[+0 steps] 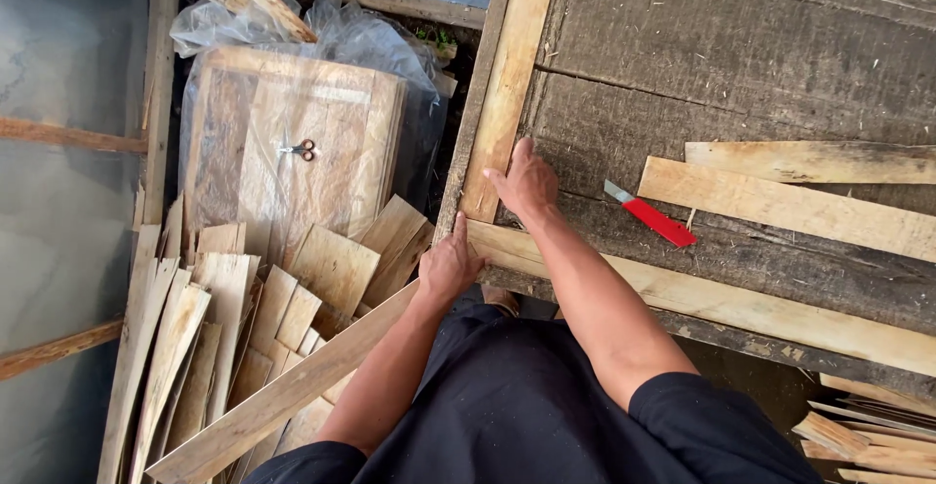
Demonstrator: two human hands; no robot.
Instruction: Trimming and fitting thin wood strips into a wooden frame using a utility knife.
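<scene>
Pale tan wood grain under the right hand [526, 184] on the strip [507, 84]. Same pale tan on the plank [741, 304] beneath the left hand [448, 268]. Weathered grey-brown table [702, 45] beyond the fingertips. Right of the right fingers, bright red knife [651, 216] with a silver-grey blade. Left of the left fingers, light yellowish-brown veneer [331, 265], darker streaks. Black shirt [517, 406] near the wrists.

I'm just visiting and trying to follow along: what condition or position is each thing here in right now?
Left hand: pressing the end of the long strip at the table's corner.
Right hand: flat on the upright strip.
Red knife: lying on the worktable, blade out, untouched.
Scissors: closed, resting on the plastic-wrapped stack.
Cut pieces: piled loose below.
</scene>
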